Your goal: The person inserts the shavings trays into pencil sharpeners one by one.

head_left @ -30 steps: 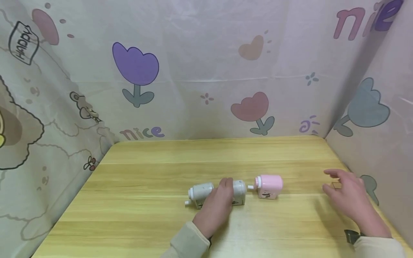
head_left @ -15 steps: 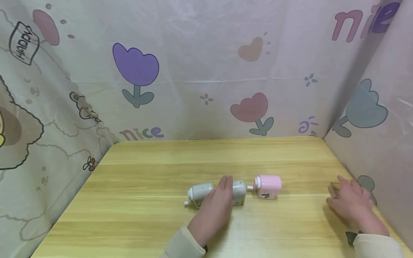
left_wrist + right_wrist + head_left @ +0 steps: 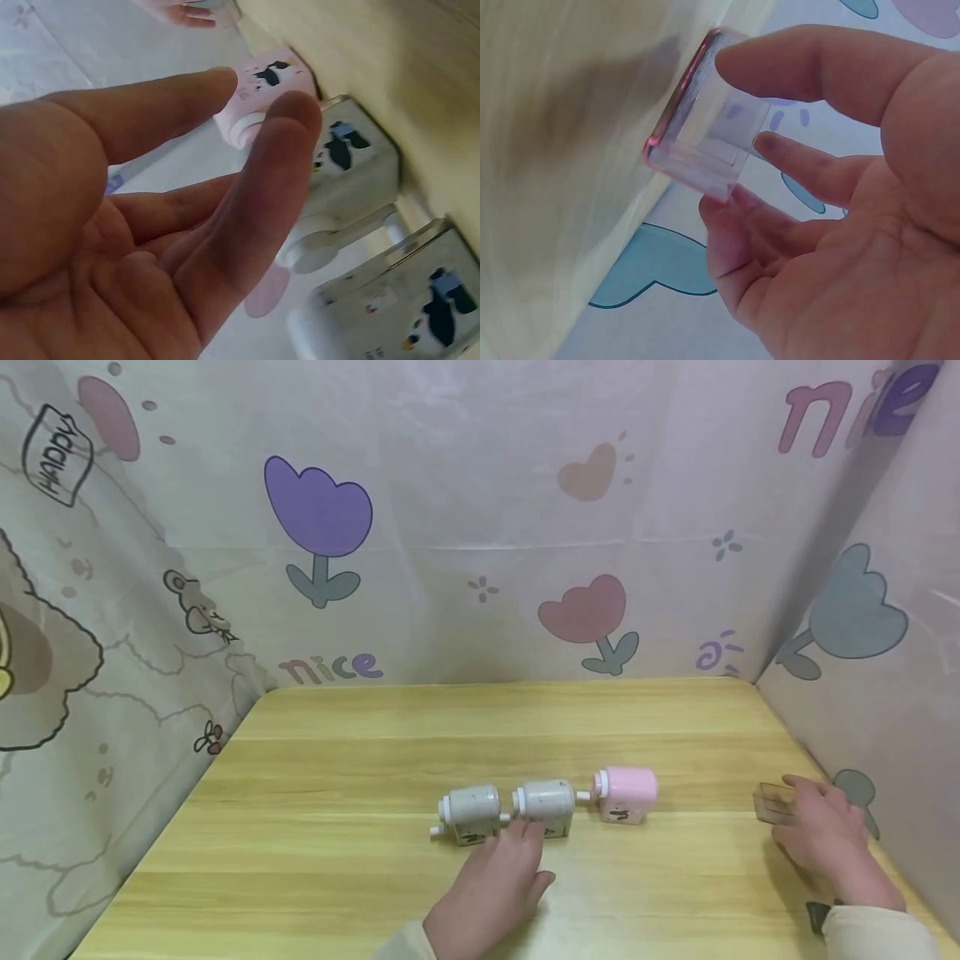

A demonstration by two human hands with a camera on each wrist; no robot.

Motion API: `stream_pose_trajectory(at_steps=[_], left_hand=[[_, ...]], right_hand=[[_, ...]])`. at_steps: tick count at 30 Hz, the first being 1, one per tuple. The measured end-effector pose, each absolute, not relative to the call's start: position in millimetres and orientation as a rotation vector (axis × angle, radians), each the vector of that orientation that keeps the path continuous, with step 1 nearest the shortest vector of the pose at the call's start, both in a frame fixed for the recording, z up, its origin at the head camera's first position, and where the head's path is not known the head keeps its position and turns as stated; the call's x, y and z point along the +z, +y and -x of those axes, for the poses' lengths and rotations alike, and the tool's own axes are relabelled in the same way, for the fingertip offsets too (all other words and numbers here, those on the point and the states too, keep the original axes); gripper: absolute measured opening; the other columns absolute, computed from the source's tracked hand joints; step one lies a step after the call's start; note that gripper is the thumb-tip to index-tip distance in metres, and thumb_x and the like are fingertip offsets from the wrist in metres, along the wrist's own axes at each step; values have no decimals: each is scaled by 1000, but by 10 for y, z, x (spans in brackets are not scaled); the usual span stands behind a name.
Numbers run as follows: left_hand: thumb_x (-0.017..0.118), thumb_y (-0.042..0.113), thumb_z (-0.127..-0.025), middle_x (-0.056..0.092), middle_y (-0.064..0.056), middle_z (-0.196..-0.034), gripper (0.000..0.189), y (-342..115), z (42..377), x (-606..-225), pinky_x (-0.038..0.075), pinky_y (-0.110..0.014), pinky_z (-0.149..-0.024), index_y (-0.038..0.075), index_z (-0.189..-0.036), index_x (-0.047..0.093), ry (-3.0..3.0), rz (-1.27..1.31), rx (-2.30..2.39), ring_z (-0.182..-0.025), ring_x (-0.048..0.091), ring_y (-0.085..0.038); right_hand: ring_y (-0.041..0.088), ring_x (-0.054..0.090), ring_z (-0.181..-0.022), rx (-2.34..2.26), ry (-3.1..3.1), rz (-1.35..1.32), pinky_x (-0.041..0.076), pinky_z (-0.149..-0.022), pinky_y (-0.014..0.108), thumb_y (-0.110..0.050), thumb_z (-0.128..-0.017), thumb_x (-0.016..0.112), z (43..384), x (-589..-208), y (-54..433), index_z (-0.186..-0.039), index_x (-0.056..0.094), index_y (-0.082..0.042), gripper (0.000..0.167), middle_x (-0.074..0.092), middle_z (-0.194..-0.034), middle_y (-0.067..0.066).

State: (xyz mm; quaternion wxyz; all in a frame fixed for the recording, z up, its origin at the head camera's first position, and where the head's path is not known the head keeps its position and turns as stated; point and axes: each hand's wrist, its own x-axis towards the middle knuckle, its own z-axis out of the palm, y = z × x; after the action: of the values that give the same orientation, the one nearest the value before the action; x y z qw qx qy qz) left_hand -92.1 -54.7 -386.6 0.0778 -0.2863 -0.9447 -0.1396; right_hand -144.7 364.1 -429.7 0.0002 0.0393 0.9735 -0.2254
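Two grey crank pencil sharpeners lie in a row with a pink one (image 3: 630, 785) on the wooden table. The left grey sharpener (image 3: 468, 806) and the middle grey sharpener (image 3: 549, 797) have white crank ends facing left. My left hand (image 3: 487, 885) is just in front of the middle one with relaxed, slightly bent fingers and nothing between them; in the left wrist view, its fingertips overlap the middle sharpener (image 3: 352, 165). At the far right, my right hand (image 3: 825, 839) holds a small clear box (image 3: 712, 120) with thumb and fingers at its opposite sides.
A patterned cloth (image 3: 450, 568) hangs behind the table and along both sides. The right side cloth (image 3: 922, 760) comes down close beside my right hand. Wooden tabletop (image 3: 337, 860) extends left of the sharpeners.
My left hand has drawn back from over the middle grey sharpener toward me, uncovering it. My right hand has lowered onto the clear box, which has shifted slightly left.
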Motion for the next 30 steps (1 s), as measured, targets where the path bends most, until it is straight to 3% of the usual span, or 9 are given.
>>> stream_pose_trajectory(at_steps=[9,23,30], left_hand=[[86,21,-84,64,-3,-83,28,-515,992,-3986,51,-22,-57,4,-92,65,-2919,827,-467,-70,61,-11],[87,24,-83,63,-2,-82,29,-499,1012,-4065,50,-24,-57,4,-91,67,-2947,826,-415,-69,60,-10],[87,24,-83,63,-2,-84,29,-490,1010,-4073,51,-24,-57,4,-92,66,-2957,817,-425,-70,60,-10]], right_hand=[[69,31,-117,-620,3140,-65,24,-98,80,4,-79,62,1469,-4343,3690,-137,36,24,67,36,-127,53],[63,54,-108,-653,3108,66,43,-87,71,-7,-87,75,1490,-4295,3665,-130,51,19,56,52,-125,47],[46,65,-101,-780,3006,197,54,-79,57,-7,-82,81,1510,-4269,3543,-130,59,11,56,62,-123,36]])
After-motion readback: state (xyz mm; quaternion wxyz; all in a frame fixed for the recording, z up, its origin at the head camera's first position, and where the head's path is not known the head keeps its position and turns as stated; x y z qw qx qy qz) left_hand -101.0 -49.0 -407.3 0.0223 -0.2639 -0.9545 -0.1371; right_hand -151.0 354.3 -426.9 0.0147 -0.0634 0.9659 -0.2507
